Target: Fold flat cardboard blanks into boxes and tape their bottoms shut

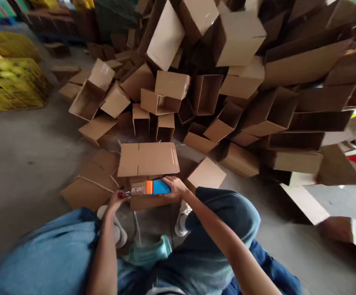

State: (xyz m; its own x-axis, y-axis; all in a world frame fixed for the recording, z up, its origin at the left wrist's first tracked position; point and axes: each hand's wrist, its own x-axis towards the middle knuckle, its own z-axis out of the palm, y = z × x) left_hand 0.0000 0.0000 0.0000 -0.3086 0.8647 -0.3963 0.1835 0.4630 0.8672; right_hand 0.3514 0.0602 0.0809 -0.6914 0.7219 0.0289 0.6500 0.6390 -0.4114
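My right hand (175,187) is closed around a blue and orange tape dispenser (161,187) in front of my knees. From its orange end a strip of clear tape (137,191) stretches left to my left hand (119,200), whose fingers are pinched at the strip's end. Behind and below the dispenser is a cardboard box (149,202). A folded cardboard piece (149,159) with slits lies just beyond my hands; whether it is joined to that box I cannot tell.
A large heap of open cardboard boxes (207,94) rises ahead and to the right. Flattened cardboard (87,180) with string on it lies to my left. A yellow crate (21,88) of yellow-green fruit stands far left. Between my feet is a teal plastic object (150,250).
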